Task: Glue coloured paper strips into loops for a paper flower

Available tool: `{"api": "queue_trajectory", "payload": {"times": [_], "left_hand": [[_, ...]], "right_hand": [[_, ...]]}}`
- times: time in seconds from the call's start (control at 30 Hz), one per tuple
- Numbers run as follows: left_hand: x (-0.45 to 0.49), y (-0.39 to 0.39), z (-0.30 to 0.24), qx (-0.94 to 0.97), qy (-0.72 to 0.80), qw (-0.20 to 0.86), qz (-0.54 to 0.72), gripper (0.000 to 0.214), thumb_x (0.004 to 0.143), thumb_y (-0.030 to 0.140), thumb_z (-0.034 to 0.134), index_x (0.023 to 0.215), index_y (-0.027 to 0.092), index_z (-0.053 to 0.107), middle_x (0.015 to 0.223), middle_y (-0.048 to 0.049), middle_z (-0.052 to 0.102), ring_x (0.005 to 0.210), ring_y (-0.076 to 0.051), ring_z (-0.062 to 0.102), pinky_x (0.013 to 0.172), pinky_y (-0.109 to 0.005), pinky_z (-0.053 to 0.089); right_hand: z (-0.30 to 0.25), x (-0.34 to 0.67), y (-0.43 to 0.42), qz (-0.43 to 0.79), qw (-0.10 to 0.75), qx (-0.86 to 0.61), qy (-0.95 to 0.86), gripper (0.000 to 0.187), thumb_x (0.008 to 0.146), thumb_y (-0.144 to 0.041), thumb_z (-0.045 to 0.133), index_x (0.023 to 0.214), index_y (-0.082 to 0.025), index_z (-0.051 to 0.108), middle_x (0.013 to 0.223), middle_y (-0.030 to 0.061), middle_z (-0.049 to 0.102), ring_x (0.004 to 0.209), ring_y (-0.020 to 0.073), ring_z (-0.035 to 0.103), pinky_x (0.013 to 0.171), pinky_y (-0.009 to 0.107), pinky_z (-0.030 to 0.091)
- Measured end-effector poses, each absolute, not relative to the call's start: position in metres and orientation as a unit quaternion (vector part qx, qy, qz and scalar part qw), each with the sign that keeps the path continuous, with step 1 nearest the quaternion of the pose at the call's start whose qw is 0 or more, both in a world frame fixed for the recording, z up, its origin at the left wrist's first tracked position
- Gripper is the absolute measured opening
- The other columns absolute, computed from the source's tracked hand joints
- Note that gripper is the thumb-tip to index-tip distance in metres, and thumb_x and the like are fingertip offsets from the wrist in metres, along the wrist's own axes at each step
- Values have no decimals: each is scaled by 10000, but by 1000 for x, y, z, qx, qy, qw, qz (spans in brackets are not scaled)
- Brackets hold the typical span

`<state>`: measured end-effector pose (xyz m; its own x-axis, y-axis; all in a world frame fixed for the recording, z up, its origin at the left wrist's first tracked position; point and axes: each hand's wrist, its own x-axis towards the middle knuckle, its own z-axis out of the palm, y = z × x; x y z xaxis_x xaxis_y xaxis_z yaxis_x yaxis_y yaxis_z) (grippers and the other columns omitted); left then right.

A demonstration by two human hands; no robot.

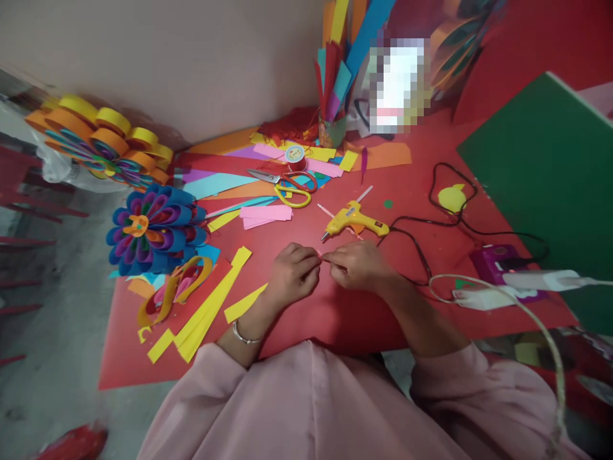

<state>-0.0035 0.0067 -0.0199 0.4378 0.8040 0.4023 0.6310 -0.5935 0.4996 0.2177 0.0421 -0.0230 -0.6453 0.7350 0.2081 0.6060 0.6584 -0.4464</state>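
A thin pink paper strip [320, 254] is held low over the red table [335, 313], just in front of the yellow glue gun [354, 220]. Only a short, narrow bit of it shows between the two hands. The dark label on the glue gun's handle is too small to read. The left hand [292, 271] is curled nearly closed, its fingertips pinching one end. The right hand [357, 263] pinches the other end, fingers tight together.

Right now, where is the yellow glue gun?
Head view: the yellow glue gun lies on the red table just beyond the left hand and right hand pinching a thin pink strip, right of the pink paper stack.
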Motion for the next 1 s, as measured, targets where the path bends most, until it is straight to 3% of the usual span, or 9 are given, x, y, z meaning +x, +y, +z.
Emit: {"api": "queue_trajectory", "payload": {"times": [0.53,1.0], "left_hand": [[-3,8,-17,842,418,132,315,186,928,164,629,1064,228,739,1067,-58,770,932,-203,649,853,-388,557],[-3,7,-18,836,432,146,304,184,955,206,596,1034,236,759,1073,-63,771,954,-205,661,871,-410,554]], "right_hand": [[-21,214,42,170,177,-375,-894,298,824,-177,569,980,-227,818,802,30,798,746,187,682,659,308,374],[-25,217,43,182,186,-371,-892,331,840,-172,547,1024,-226,817,916,42,822,783,205,701,694,330,415]]}}
